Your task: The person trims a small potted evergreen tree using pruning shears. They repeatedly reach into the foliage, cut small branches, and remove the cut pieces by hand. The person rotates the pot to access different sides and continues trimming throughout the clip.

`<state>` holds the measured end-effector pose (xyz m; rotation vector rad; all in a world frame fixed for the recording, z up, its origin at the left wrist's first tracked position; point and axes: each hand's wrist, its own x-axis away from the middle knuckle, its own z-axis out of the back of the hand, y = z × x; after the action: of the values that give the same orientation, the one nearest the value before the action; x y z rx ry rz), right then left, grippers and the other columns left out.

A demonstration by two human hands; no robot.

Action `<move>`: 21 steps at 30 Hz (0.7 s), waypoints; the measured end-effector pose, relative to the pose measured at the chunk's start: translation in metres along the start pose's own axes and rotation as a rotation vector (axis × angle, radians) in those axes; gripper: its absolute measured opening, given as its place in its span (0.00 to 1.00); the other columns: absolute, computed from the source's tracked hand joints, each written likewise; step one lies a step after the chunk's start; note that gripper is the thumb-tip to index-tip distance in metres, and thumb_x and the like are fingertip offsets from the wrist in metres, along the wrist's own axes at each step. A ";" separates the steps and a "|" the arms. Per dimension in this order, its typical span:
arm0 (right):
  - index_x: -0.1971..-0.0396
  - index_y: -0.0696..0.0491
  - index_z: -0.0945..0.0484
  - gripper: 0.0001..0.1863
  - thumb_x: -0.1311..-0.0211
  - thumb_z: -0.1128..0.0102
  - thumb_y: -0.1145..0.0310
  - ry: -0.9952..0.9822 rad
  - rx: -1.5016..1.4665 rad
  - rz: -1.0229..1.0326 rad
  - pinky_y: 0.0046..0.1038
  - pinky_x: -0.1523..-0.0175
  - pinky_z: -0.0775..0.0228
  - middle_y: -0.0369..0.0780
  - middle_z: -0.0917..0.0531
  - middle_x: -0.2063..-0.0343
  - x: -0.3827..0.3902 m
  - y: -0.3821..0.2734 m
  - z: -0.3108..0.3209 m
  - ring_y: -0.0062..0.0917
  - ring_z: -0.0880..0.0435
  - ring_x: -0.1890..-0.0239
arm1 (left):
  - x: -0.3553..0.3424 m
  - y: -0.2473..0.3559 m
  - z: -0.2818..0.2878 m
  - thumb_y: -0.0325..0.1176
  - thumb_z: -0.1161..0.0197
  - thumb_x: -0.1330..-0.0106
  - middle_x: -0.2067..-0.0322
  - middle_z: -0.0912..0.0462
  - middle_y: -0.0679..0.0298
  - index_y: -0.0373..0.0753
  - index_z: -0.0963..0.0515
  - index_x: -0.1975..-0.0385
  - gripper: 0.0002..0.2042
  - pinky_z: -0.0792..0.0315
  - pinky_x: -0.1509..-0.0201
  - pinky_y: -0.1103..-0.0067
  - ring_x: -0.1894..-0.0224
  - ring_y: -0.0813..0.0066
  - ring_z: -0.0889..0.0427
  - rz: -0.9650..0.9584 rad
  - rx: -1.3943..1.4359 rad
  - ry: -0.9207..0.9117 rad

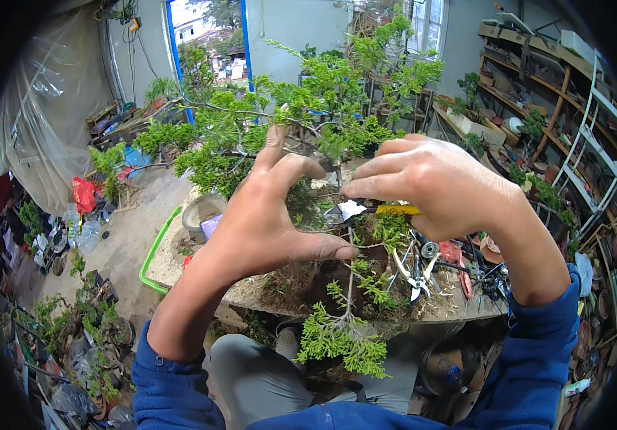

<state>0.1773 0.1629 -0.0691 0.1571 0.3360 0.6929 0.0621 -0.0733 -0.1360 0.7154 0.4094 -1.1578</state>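
Observation:
A green-leaved bonsai tree (351,107) spreads over the worktable in front of me, its thin trunk and branches running between my hands. My left hand (258,208) is open, thumb and fingers apart. Its thumb tip reaches the thin branch (351,283) that hangs toward my lap; whether it presses on it I cannot tell. My right hand (437,183) holds a yellow-handled tool (398,210) low in its grip. That tool's dark end points left, with a white lump (351,208) on or beside it, close to the trunk. My fingers partly hide the handle.
Pliers and cutters (417,283) lie among other tools on the worktable (459,309). A grey pot (201,211) stands at its left, near a bright green edge (152,258). Cluttered shelves (531,79) and a white ladder (588,136) are at right; bags and plants crowd the left floor.

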 end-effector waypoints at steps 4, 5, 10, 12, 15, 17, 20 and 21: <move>0.47 0.51 0.16 0.28 0.54 0.31 0.80 0.179 0.052 -0.093 0.40 0.44 0.22 0.42 0.13 0.52 -0.002 0.005 0.009 0.40 0.15 0.50 | 0.000 -0.001 -0.001 0.57 0.12 0.64 0.36 0.31 0.29 0.36 0.21 0.49 0.43 0.39 0.25 0.52 0.23 0.32 0.46 0.012 0.026 0.014; 0.48 0.52 0.16 0.27 0.53 0.29 0.80 0.217 0.063 -0.159 0.41 0.44 0.22 0.43 0.13 0.52 -0.002 0.007 0.012 0.41 0.15 0.49 | 0.000 -0.001 -0.001 0.57 0.12 0.64 0.37 0.31 0.29 0.35 0.21 0.49 0.43 0.39 0.25 0.52 0.23 0.32 0.46 0.009 0.013 0.012; 0.47 0.51 0.15 0.26 0.50 0.35 0.81 0.208 0.300 -0.354 0.41 0.42 0.23 0.43 0.13 0.52 -0.016 0.015 0.019 0.40 0.16 0.47 | 0.001 0.001 -0.003 0.58 0.12 0.65 0.35 0.33 0.27 0.35 0.20 0.50 0.44 0.39 0.25 0.52 0.23 0.33 0.47 -0.013 -0.047 0.016; 0.48 0.49 0.13 0.27 0.51 0.36 0.82 0.172 0.476 -0.338 0.39 0.41 0.25 0.40 0.13 0.53 -0.024 0.017 0.017 0.36 0.17 0.46 | 0.002 0.002 -0.004 0.58 0.13 0.65 0.35 0.34 0.26 0.35 0.19 0.49 0.44 0.38 0.26 0.52 0.23 0.33 0.47 -0.005 -0.063 0.007; 0.48 0.48 0.13 0.27 0.52 0.36 0.82 0.111 0.526 -0.315 0.37 0.40 0.28 0.37 0.13 0.54 -0.034 0.017 0.014 0.33 0.18 0.46 | 0.004 0.003 -0.004 0.58 0.13 0.65 0.34 0.34 0.25 0.35 0.19 0.48 0.44 0.38 0.26 0.52 0.23 0.33 0.47 0.007 -0.074 0.003; 0.48 0.47 0.13 0.27 0.52 0.35 0.81 0.084 0.534 -0.317 0.37 0.39 0.29 0.36 0.14 0.56 -0.037 0.016 0.012 0.32 0.19 0.45 | 0.004 0.003 -0.003 0.58 0.13 0.65 0.35 0.34 0.25 0.36 0.19 0.47 0.45 0.37 0.26 0.52 0.23 0.33 0.46 0.008 -0.059 0.001; 0.48 0.47 0.14 0.27 0.52 0.34 0.81 0.094 0.554 -0.297 0.37 0.39 0.30 0.35 0.14 0.56 -0.042 0.015 0.010 0.32 0.19 0.45 | 0.004 0.002 -0.002 0.59 0.13 0.65 0.34 0.34 0.26 0.37 0.19 0.46 0.45 0.37 0.27 0.52 0.23 0.33 0.46 -0.004 -0.078 0.009; 0.48 0.47 0.14 0.27 0.52 0.34 0.81 0.106 0.557 -0.291 0.37 0.39 0.30 0.35 0.14 0.56 -0.044 0.015 0.009 0.32 0.19 0.45 | 0.004 0.002 -0.002 0.59 0.13 0.65 0.34 0.35 0.25 0.37 0.19 0.46 0.45 0.36 0.27 0.53 0.23 0.33 0.46 -0.003 -0.078 0.002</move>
<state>0.1403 0.1454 -0.0461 0.5897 0.6359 0.3064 0.0657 -0.0742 -0.1397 0.6485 0.4554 -1.1377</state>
